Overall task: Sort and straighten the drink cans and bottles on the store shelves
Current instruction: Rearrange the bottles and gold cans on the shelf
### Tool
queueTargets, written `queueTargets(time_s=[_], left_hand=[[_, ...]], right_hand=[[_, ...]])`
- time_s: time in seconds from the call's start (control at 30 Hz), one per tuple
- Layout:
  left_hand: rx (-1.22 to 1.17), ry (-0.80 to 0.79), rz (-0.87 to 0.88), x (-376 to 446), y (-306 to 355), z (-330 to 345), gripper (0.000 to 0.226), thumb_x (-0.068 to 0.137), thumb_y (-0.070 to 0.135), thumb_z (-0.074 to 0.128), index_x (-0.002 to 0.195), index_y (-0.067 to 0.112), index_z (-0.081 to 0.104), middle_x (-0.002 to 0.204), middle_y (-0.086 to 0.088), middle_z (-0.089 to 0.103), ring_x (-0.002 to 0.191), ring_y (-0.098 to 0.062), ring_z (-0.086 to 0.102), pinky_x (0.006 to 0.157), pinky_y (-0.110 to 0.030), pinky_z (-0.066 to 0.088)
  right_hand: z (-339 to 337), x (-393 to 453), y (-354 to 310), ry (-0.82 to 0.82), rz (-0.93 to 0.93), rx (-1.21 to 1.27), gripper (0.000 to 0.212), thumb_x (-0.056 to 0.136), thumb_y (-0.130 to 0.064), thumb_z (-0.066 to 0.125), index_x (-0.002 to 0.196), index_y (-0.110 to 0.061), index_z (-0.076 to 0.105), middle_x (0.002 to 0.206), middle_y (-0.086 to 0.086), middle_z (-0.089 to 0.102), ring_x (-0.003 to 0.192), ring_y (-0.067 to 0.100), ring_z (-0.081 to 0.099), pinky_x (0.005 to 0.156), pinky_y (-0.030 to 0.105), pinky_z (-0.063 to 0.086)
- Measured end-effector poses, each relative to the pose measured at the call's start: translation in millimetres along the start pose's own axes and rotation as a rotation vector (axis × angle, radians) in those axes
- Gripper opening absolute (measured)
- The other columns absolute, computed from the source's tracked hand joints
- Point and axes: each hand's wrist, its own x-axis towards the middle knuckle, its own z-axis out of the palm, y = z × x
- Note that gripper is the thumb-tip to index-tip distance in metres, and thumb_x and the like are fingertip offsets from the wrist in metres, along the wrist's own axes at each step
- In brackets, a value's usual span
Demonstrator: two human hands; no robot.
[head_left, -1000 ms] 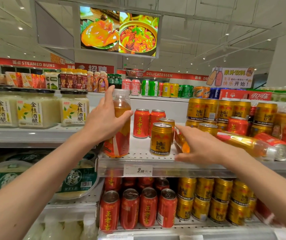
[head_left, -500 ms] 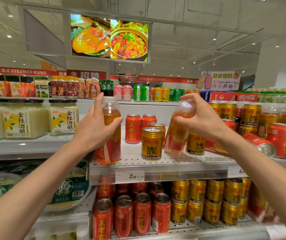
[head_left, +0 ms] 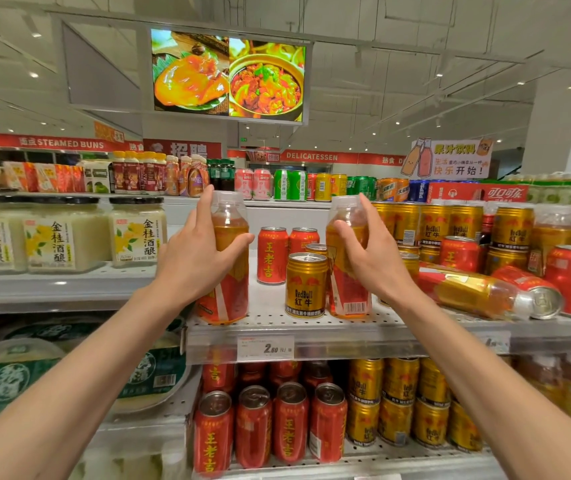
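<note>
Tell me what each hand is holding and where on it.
Left hand grips the left tea bottle around its upper body. Right hand grips the right tea bottle around its upper body, below the neck.

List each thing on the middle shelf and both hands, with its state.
left hand: grips the left bottle
left bottle: upright, capped, on the shelf
right hand: grips the right bottle
right bottle: upright, capped
gold can: upright, unopened, between the bottles
fallen bottle: on its side
fallen red can: on its side
</note>
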Motion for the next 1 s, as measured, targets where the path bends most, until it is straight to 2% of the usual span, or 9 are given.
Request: queueTargets(time_s=[0.07,0.2,0.3,0.5,0.6,0.63,0.73,0.83,1.0], left_hand=[[-0.005,0.005,-0.005,-2,1,0,0.098,0.088,0.073,0.05,0.16,0.031,-0.003,0.163,-0.002,0.034,0.135,-0.036,0.051,0.102,-0.06,0.046],[-0.043,0.026,-0.003,-6,4,-2,0.099,0.09,0.066,0.055,0.161,0.025,0.0,0.158,-0.007,0.039,0.137,-0.033,0.047,0.104,-0.053,0.044],[-0.078,0.063,0.035,-11,4,-2,0.095,0.091,0.055,0.062,0.162,0.022,0.008,0.153,-0.008,0.038,0.138,-0.028,0.042,0.106,-0.045,0.041],[-0.169,0.223,0.165,-49,4,8,0.076,0.089,0.035,0.069,0.154,0.021,0.032,0.145,-0.01,0.04,0.133,-0.025,0.042,0.103,-0.032,0.034],[-0.278,0.263,0.203,-80,6,21,0.065,0.091,0.03,0.069,0.147,0.015,0.042,0.138,-0.009,0.047,0.125,-0.021,0.047,0.103,-0.031,0.042],[-0.326,0.249,0.195,-92,8,26,0.062,0.09,0.031,0.069,0.145,0.015,0.044,0.134,-0.005,0.05,0.121,-0.017,0.051,0.102,-0.028,0.043],[-0.504,0.111,0.075,-128,16,47,0.054,0.091,0.033,0.068,0.141,0.027,0.047,0.124,0.01,0.055,0.11,-0.002,0.057,0.095,-0.015,0.044],[-0.632,-0.077,-0.06,-162,22,72,0.051,0.09,0.031,0.072,0.135,0.04,0.049,0.122,0.019,0.061,0.11,-0.004,0.062,0.094,-0.026,0.051],[-0.763,-0.215,-0.282,-208,50,105,0.041,0.09,0.022,0.072,0.125,0.038,0.058,0.106,0.017,0.067,0.097,-0.005,0.066,0.083,-0.018,0.053]], right_hand=[[-2,-5,1,-0.006,0.021,0.026,0.075,0.101,-0.056,0.044,0.162,-0.034,0.006,0.166,-0.003,0.027,0.147,0.018,0.034,0.116,0.052,0.038],[-6,-21,6,-0.073,0.082,0.019,0.082,0.099,-0.055,0.051,0.159,-0.042,-0.003,0.162,-0.003,0.034,0.139,0.022,0.045,0.111,0.05,0.044],[-9,-31,10,-0.117,0.123,0.033,0.088,0.097,-0.049,0.059,0.16,-0.04,-0.002,0.162,-0.006,0.034,0.142,0.018,0.042,0.11,0.045,0.042],[-20,-68,30,-0.156,0.213,0.03,0.074,0.093,-0.055,0.061,0.157,-0.035,0.028,0.152,-0.011,0.047,0.136,0.006,0.045,0.114,0.041,0.041],[-30,-95,34,-0.127,0.249,0.113,0.056,0.095,-0.052,0.06,0.146,-0.036,0.045,0.137,-0.017,0.057,0.119,-0.003,0.056,0.097,0.024,0.049],[-35,-105,35,-0.103,0.255,0.135,0.05,0.095,-0.05,0.06,0.143,-0.037,0.049,0.132,-0.018,0.061,0.115,-0.004,0.059,0.091,0.021,0.049],[-47,-135,45,-0.042,0.308,0.211,0.039,0.097,-0.041,0.062,0.135,-0.034,0.056,0.113,-0.012,0.07,0.1,0.004,0.071,0.087,0.029,0.057],[-54,-169,68,-0.05,0.414,0.234,0.035,0.097,-0.031,0.064,0.132,-0.028,0.058,0.099,-0.005,0.072,0.087,0.01,0.074,0.084,0.034,0.06],[-75,-209,117,-0.076,0.529,0.206,0.028,0.096,-0.031,0.065,0.124,-0.03,0.062,0.093,-0.006,0.071,0.086,0.011,0.071,0.088,0.039,0.059]])
